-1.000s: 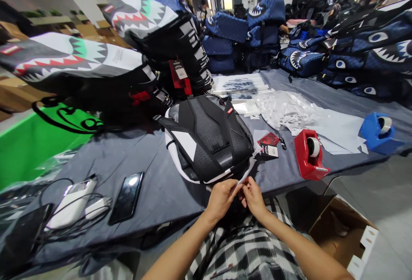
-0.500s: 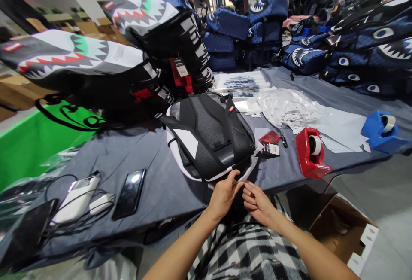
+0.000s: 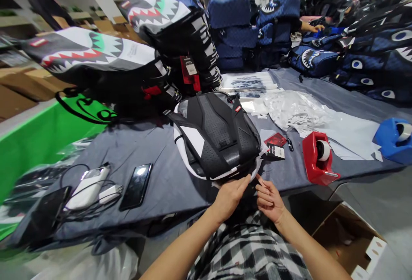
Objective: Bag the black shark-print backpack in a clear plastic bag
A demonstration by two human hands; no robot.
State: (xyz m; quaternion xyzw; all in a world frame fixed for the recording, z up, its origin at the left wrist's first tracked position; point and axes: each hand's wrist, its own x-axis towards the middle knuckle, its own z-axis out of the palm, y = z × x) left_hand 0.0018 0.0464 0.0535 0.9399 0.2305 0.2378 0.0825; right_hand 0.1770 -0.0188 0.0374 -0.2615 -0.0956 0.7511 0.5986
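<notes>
A black and white backpack [image 3: 219,136] lies with its straps up on the grey cloth of the table [image 3: 167,185]. My left hand [image 3: 230,196] is at its lower edge, fingers together against the backpack and a pale strip [image 3: 255,168] at its corner. Just to the right, my right hand [image 3: 269,197] is closed, thumb and forefinger pinched near the end of that strip; what lies between the fingertips is too small to make out. Red and black tags [image 3: 276,145] rest beside the backpack's right side.
A red tape dispenser [image 3: 318,159] and a blue one [image 3: 394,140] stand on the right. A phone [image 3: 136,186] and a white charger with cables [image 3: 88,187] lie left. Shark-face bags [image 3: 93,52] are stacked behind. Another person's hand [image 3: 312,27] shows at the back.
The view has shifted, moving most things rightward. My left hand's fingers now lie flatter along the backpack's edge, and my right hand is a little farther from it. Another person's hand has appeared over the blue bags.
</notes>
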